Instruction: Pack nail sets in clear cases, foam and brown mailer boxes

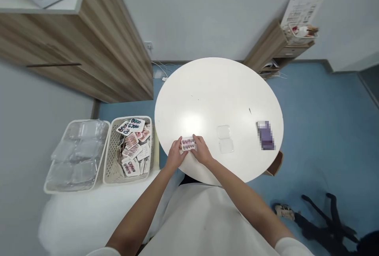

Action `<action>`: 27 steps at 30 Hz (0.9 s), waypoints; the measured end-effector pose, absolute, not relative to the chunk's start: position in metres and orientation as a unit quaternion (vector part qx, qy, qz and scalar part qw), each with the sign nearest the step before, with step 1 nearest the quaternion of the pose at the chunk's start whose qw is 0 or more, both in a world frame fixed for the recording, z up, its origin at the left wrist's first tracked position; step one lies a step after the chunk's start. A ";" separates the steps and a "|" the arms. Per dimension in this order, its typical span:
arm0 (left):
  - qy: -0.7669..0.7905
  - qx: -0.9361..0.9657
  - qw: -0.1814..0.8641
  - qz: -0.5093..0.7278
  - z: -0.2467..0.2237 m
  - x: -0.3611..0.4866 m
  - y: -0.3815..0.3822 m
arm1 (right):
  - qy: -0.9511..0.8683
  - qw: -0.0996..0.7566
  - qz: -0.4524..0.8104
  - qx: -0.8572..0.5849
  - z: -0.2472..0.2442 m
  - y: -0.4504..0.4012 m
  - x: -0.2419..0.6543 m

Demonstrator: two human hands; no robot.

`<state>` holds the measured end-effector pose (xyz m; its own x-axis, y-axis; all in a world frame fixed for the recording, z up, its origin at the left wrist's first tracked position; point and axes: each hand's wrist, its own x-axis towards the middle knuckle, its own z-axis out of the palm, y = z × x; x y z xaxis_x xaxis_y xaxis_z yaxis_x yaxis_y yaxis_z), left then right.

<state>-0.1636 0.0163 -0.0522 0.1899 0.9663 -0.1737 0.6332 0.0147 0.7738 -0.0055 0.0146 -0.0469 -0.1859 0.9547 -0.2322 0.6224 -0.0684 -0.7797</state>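
Observation:
A small white card with two rows of pink and purple nail tips (pixel 188 144) is held over the near left part of the round white table (pixel 219 86). My left hand (pixel 175 154) grips its left edge, and my right hand (pixel 201 151) grips its right edge. To the right of my right hand, a clear plastic case (pixel 226 139) lies open on the table. Left of the table, a white basket (pixel 108 161) holds many similar nail cards. Beside it, another basket (pixel 48 177) is filled with clear plastic cases.
A pixelated purple object (pixel 265 135) lies at the table's right side, with a small dark item (pixel 250 110) nearby. A wooden cabinet (pixel 118 50) stands at the back left, a small shelf (pixel 266 46) at the back right. A person's shoe (pixel 284 211) shows at lower right.

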 end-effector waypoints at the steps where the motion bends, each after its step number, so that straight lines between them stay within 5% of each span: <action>1: 0.582 0.677 0.395 0.215 -0.051 -0.156 0.015 | -0.646 0.209 0.414 -0.607 -0.044 0.009 0.005; 17: 0.512 0.744 0.410 0.130 -0.032 -0.019 -0.017 | -0.674 0.206 0.425 -0.568 -0.039 -0.038 0.188; 27: 0.583 0.728 0.353 0.080 -0.038 0.009 0.002 | -0.689 0.154 0.431 -0.561 -0.057 -0.001 0.205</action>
<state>0.0085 0.0019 -0.0377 0.3074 0.9047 -0.2950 0.7922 -0.0715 0.6061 0.2050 -0.0005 -0.0566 -0.3227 0.9067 -0.2716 0.6410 -0.0018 -0.7675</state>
